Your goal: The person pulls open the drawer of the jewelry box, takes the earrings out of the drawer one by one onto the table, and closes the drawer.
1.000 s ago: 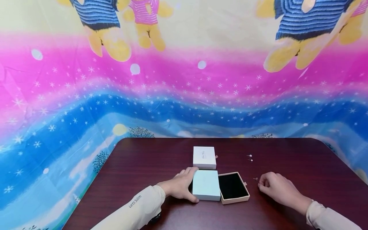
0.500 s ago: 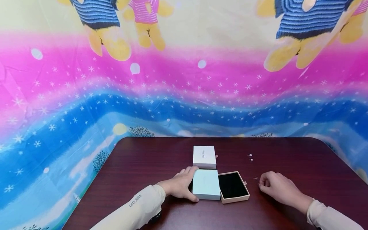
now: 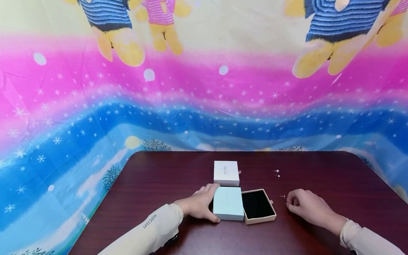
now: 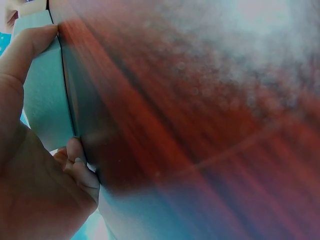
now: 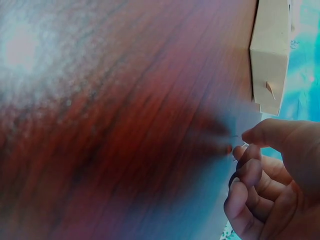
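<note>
My left hand (image 3: pixel 200 205) grips a pale mint box (image 3: pixel 228 203) at its left side, thumb at the near corner and fingers at the far one. In the left wrist view, the thumb lies across the box's edge. Touching the mint box on its right is an open tan tray (image 3: pixel 259 204) with a black lining. Beyond the tray, my right hand (image 3: pixel 310 209) rests low at the table, thumb and forefinger pinching a tiny earring (image 5: pixel 244 145), mostly hidden. A stud earring (image 3: pixel 282 196) lies just left of those fingertips.
Behind the mint box stands a white box (image 3: pixel 226 173) with small lettering and a ribbon tab. Two pearl earrings (image 3: pixel 277 171) lie farther back on the right. The dark wooden table (image 3: pixel 165 170) ends against a colourful printed cloth (image 3: pixel 204 88).
</note>
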Demonstrator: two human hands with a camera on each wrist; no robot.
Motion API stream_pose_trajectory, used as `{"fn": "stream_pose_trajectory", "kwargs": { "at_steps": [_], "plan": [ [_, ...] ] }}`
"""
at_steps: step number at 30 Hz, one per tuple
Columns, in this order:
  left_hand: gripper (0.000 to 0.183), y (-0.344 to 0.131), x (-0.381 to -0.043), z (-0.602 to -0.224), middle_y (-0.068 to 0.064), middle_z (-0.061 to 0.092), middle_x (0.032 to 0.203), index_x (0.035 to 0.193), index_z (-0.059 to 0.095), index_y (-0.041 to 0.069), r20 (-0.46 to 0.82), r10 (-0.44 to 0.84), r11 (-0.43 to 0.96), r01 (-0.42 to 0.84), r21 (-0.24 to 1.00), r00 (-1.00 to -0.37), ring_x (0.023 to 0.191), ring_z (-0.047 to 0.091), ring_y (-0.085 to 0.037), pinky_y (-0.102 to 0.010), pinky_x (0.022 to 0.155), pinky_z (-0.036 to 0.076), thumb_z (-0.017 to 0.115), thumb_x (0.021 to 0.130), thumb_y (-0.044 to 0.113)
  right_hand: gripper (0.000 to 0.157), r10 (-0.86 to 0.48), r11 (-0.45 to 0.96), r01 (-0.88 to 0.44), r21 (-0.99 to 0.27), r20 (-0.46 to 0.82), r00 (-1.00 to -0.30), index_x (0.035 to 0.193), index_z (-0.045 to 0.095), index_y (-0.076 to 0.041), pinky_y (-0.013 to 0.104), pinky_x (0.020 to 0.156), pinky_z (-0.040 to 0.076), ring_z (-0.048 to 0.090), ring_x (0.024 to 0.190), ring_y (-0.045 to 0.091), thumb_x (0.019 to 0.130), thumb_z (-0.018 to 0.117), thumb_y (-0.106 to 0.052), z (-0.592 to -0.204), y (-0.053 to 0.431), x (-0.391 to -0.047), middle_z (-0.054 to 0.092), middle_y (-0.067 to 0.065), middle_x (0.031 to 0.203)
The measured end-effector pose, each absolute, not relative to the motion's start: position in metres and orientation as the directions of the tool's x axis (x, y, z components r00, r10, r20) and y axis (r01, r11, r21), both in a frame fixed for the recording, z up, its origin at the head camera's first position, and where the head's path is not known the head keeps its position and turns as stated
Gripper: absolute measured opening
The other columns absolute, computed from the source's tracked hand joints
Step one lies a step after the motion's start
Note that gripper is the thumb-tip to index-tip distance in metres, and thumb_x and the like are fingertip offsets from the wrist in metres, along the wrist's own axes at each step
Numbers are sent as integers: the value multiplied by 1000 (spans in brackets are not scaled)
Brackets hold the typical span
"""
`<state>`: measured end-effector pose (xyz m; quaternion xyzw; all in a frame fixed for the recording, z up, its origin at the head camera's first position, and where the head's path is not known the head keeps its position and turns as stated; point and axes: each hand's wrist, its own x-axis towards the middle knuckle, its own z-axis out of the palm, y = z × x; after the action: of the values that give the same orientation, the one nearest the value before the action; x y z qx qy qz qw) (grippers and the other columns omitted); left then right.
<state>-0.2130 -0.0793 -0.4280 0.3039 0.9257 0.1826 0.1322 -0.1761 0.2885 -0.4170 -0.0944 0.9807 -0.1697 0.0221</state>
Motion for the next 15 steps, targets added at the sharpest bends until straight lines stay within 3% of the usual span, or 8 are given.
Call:
{"fn": "stream_pose_trajectory", "kwargs": {
  "at_steps": [15],
  "plan": [
    [106, -79, -214, -429, 0, 42, 137, 148, 23, 16, -131, 609, 752, 517, 409, -782, 118, 42, -15, -32, 100, 37, 82, 66, 50, 14, -183, 925, -170, -339, -5, -983, 73, 60, -26, 24, 49, 32, 41, 49, 2, 81, 71, -24, -419, 292, -177, 50, -11, 57]
  ]
}}
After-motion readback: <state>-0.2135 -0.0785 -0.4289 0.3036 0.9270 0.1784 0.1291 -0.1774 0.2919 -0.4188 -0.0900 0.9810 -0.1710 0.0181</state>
